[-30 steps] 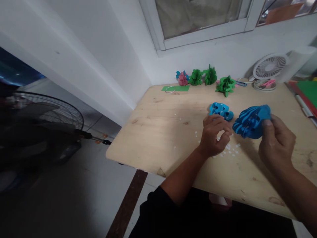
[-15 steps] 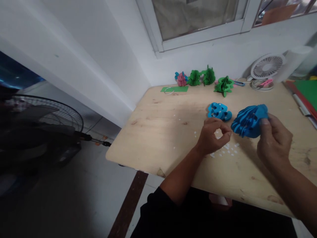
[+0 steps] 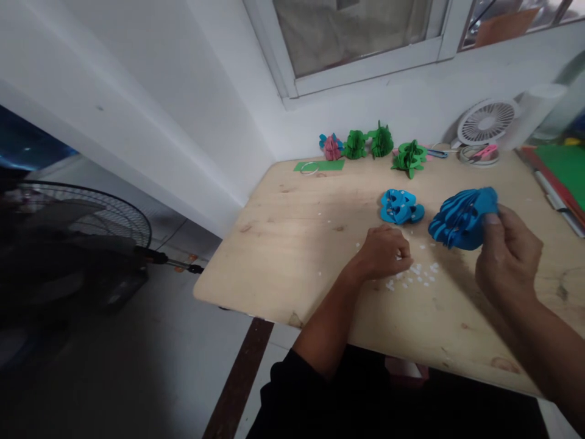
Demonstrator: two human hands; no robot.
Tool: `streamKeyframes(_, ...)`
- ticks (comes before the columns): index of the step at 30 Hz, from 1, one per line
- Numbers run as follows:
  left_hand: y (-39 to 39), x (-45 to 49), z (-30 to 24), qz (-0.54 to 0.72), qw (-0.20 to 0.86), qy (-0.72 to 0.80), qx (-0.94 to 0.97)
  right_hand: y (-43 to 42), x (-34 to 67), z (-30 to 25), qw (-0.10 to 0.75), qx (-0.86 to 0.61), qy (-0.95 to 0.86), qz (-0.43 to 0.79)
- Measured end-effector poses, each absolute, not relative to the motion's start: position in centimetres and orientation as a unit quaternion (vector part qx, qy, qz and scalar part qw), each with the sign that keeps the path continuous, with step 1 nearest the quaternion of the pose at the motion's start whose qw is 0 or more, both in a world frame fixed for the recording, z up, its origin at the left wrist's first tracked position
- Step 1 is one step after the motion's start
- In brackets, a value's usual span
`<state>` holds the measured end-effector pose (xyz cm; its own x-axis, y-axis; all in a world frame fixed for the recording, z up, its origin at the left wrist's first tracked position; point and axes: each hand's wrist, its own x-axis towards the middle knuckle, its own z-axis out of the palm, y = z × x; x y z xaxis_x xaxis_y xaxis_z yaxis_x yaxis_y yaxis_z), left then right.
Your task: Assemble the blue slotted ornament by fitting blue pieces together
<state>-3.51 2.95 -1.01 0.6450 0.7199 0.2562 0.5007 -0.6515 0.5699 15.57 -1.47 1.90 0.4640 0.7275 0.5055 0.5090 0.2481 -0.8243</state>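
Note:
My right hand (image 3: 507,256) pinches a blue folded-paper ornament (image 3: 461,218) and holds it just above the wooden table (image 3: 297,231). My left hand (image 3: 384,253) rests low on the table with its fingers curled down onto a scatter of small white paper bits (image 3: 418,274). What its fingertips hold, if anything, is too small to make out. A smaller flat blue paper piece (image 3: 401,206) lies just beyond the left hand.
Green paper ornaments (image 3: 365,143) (image 3: 408,157) and a pink-and-blue one (image 3: 331,146) stand at the table's far edge by a green sheet (image 3: 320,165). A small white fan (image 3: 485,122), a tape roll (image 3: 478,155) and green and red sheets (image 3: 564,171) sit at right. A floor fan (image 3: 77,219) stands left.
My left hand has dropped from a raised pinch near the blue ornament down onto the white bits on the table. The right hand keeps hold of the ornament.

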Motion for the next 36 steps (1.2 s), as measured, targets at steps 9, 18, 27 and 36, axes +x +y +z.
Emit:
streamKeyframes(9,2.3,-2.1,-0.6,0.476,0.411,0.365,0.687,-1.7,14.7,1.6,0.587,-0.603,-0.524,0.131)
streamKeyframes(18,2.6,-1.6,-1.5,0.509,0.576,0.314,0.558,-2.1,14.0,1.1,0.564,-0.577,-0.543,0.234)
streamKeyframes(27,2.2,-1.7,-0.4,0.48,0.657,0.314,0.489,-1.9,14.1,1.0,0.572,-0.553,-0.462,0.393)
streamKeyframes(36,2.2,-2.0,-0.4,0.455,0.682,0.334,0.465,-1.6,13.5,1.4,0.592,-0.532,-0.334,0.505)
